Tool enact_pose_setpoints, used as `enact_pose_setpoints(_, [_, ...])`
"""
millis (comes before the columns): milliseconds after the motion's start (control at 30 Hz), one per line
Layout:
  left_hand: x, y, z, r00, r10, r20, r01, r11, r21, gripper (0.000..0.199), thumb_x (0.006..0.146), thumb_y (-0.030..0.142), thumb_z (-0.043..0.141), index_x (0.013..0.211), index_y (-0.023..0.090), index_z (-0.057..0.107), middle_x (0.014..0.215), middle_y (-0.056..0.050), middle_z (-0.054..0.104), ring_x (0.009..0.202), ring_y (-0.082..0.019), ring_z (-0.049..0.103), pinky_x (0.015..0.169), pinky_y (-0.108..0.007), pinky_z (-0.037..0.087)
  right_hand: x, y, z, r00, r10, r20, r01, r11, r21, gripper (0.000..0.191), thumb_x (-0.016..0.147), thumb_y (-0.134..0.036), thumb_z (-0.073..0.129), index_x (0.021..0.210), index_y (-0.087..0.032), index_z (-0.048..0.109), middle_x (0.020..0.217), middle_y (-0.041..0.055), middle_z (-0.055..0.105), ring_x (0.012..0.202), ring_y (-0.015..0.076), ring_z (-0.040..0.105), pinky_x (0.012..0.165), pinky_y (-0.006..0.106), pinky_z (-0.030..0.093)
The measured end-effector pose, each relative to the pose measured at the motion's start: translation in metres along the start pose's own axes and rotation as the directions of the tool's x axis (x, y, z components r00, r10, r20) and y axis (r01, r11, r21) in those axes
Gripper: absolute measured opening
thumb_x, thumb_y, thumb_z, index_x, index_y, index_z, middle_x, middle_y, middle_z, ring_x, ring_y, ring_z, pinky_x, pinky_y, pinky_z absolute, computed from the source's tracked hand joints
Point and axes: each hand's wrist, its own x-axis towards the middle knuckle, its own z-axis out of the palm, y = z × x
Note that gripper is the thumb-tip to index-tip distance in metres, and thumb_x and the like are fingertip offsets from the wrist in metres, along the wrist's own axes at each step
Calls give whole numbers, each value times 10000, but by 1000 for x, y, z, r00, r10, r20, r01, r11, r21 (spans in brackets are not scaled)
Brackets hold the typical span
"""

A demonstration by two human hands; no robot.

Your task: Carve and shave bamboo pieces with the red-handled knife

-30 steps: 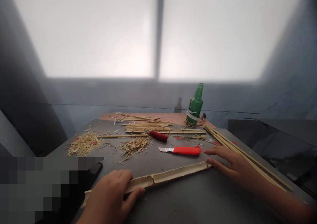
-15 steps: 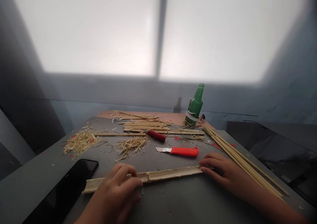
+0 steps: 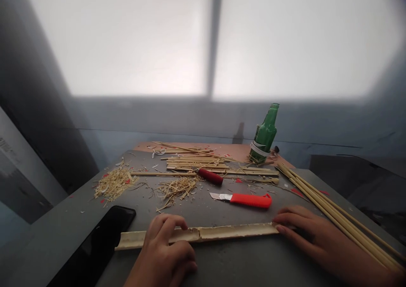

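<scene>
A long half-round piece of split bamboo (image 3: 234,232) lies hollow side up across the near part of the table, with a node near its middle. My left hand (image 3: 173,246) grips it left of the node, thumb at the near edge and fingers curled over the far edge. At its right end, my right hand (image 3: 304,227) pinches the tip between thumb and fingers. Whether that hand also holds something thin is hard to make out. Beyond the bamboo lies a red-handled utility knife (image 3: 244,199), its blade out and pointing left.
A black phone (image 3: 95,244) lies under the bamboo's left end. Behind are a dark-red handled tool (image 3: 209,176), piles of shavings (image 3: 116,183), several thin bamboo sticks (image 3: 196,162) and a green bottle (image 3: 265,134). Longer sticks (image 3: 336,211) run along the right.
The camera has turned slightly left, so everything sits further right in the picture. Both hands keep nearly the same places on the split bamboo.
</scene>
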Motion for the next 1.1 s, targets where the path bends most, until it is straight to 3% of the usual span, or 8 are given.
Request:
enact_pose_setpoints(367, [-5, -3, 8, 981, 175, -85, -155, 967, 200, 203, 897, 78, 527, 934, 255, 618, 1106, -21, 723, 1034, -244, 640, 1081, -500, 417, -3, -2, -3, 999, 8, -40, -10, 1000, -26, 388, 939, -562, 536, 914, -273, 793, 951, 89, 766, 861, 284, 747, 756, 381, 623])
enact_pose_setpoints(533, [20, 1, -23, 970, 28, -241, 14, 985, 171, 270, 997, 208, 397, 776, 223, 552, 704, -16, 616, 653, -187, 573, 624, -321, 475, -6, 3, -6, 996, -21, -92, 17, 999, -44, 366, 938, -531, 545, 934, -265, 797, 995, 101, 768, 890, 293, 746, 781, 399, 620])
enact_pose_setpoints(633, [49, -8, -44, 985, -116, -130, 144, 963, 227, 256, 979, 217, 383, 853, 204, 606, 807, -64, 679, 747, -238, 629, 694, -372, 509, -8, 9, -5, 993, -39, -115, 35, 999, -34, 372, 944, -540, 542, 948, -267, 795, 1013, 103, 762, 920, 298, 736, 798, 410, 611])
enact_pose_setpoints(700, [67, -17, -54, 986, -153, -70, 166, 953, 254, 280, 890, 143, 472, 1110, 193, 637, 1117, -118, 721, 1021, -295, 660, 870, -435, 523, -8, 12, -4, 993, -41, -108, 38, 999, -29, 361, 941, -541, 556, 955, -267, 791, 1022, 100, 760, 936, 296, 728, 817, 412, 602])
enact_pose_setpoints(800, [83, -28, -57, 983, -182, -16, 180, 950, 257, 475, 776, 156, 610, 1245, 229, 638, 1424, -126, 604, 1365, -398, 469, 1063, -578, 411, -9, 14, -4, 992, -40, -117, 37, 999, -28, 346, 940, -532, 562, 946, -265, 781, 1023, 94, 761, 934, 290, 721, 822, 411, 593])
enact_pose_setpoints(900, [85, -29, -53, 981, -190, 33, 177, 957, 231, 210, 883, 272, 552, 962, 220, 740, 1074, -111, 771, 1183, -373, 630, 1092, -603, 367, -9, 13, -5, 987, -39, -158, 35, 999, -31, 334, 940, -515, 561, 931, -262, 778, 1014, 92, 762, 926, 291, 722, 808, 417, 594])
enact_pose_setpoints(967, [81, -27, -51, 980, -194, 36, 183, 963, 197, 326, 957, 292, 417, 938, 219, 734, 896, -83, 781, 958, -297, 717, 1004, -513, 471, -9, 11, -7, 986, -37, -162, 31, 999, -37, 320, 933, -501, 570, 923, -260, 779, 1007, 91, 765, 921, 293, 728, 804, 421, 599])
enact_pose_setpoints(1100, [73, -25, -54, 981, -191, 18, 187, 973, 138, 360, 954, 301, 364, 1039, 216, 704, 1042, -86, 763, 917, -248, 708, 805, -367, 550, -9, 9, -8, 986, -46, -159, 38, 998, -52, 326, 932, -501, 564, 913, -259, 782, 999, 93, 768, 923, 300, 736, 813, 439, 603])
